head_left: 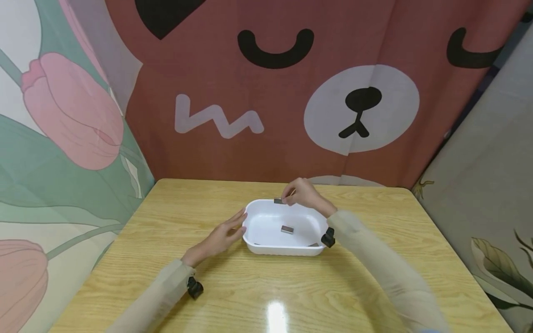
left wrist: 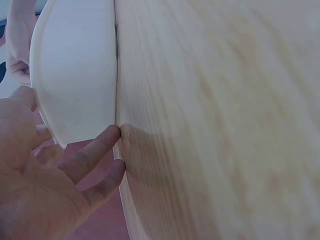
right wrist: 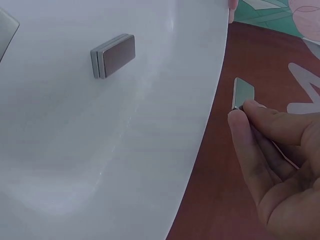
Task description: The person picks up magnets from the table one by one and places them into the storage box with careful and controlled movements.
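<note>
A white plastic basin (head_left: 266,250) stands on the wooden table. At its left end is my left hand (head_left: 225,236), fingers loosely spread; in the left wrist view the thumb (left wrist: 26,96) lies along the rim and two fingertips reach the tabletop. Above the far rim, my right hand (head_left: 304,193) pinches a small flat metal block (right wrist: 243,93) between thumb and forefinger. On the basin floor lies a pair of similar blocks (right wrist: 114,56), face to face. Another grey piece (head_left: 313,245) shows partly behind the near rim, at the right.
The wooden table (head_left: 183,208) extends around the basin on all sides. Behind it hangs a curtain (head_left: 283,152) with a bear print, and a tulip-printed cloth (head_left: 75,111) is at the left. Black wrist cameras (head_left: 328,237) are worn on both arms.
</note>
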A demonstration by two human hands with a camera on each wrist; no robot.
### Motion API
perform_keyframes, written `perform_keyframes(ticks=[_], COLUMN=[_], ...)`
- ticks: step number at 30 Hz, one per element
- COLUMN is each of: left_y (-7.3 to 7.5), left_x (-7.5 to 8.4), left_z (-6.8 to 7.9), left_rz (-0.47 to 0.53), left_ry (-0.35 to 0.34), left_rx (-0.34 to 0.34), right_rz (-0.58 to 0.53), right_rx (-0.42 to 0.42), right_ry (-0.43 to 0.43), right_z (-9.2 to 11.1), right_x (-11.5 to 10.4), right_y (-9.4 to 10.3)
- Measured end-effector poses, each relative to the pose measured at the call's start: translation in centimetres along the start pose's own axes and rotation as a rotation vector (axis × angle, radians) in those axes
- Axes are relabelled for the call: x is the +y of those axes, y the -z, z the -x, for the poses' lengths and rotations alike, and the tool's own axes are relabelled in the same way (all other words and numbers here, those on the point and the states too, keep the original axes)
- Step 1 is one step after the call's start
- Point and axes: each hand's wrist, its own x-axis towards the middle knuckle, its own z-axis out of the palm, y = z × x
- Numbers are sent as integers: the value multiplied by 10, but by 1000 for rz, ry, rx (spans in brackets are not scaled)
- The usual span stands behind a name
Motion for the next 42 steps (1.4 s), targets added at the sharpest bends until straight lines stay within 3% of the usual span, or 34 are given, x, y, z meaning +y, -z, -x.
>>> perform_keyframes(ticks=[13, 29, 42], left_y=[0, 0, -1], left_x=[-1, 0, 0], left_z=[0, 0, 0], left_rz=[-12, -10, 8], left_ry=[6, 7, -55], left_rx=[-3, -6, 16], right_rz=[-17, 112, 171], right_rx=[-81, -149, -211], right_ry=[-17, 47, 98], right_z=[-8, -21, -37], right_x=[-2, -13, -9], right_y=[-15, -31, -46])
